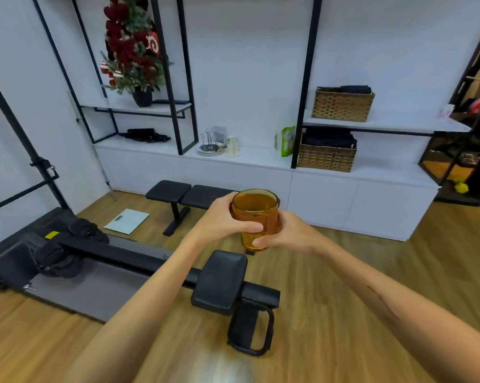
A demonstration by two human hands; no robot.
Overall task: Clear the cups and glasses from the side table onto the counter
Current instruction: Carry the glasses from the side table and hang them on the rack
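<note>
While both hands are wrapped round it at centre frame, the amber glass [255, 217] is carried upright in the air, gripped by the left hand [227, 217] near the rim and the right hand [284, 233] near the base. Delivery is judged unfinished: the white counter [261, 158] lies well beyond, with a cream cup [232, 146] already on it. Below, a rowing machine [122, 261] and bench [183, 196] narrow the floor; open boards are seen at right.

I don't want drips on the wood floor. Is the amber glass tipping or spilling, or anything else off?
Nothing stands out. The amber glass is upright, gripped by the left hand and right hand above the floor; no spill shows. Whether it holds liquid is unclear.
</note>
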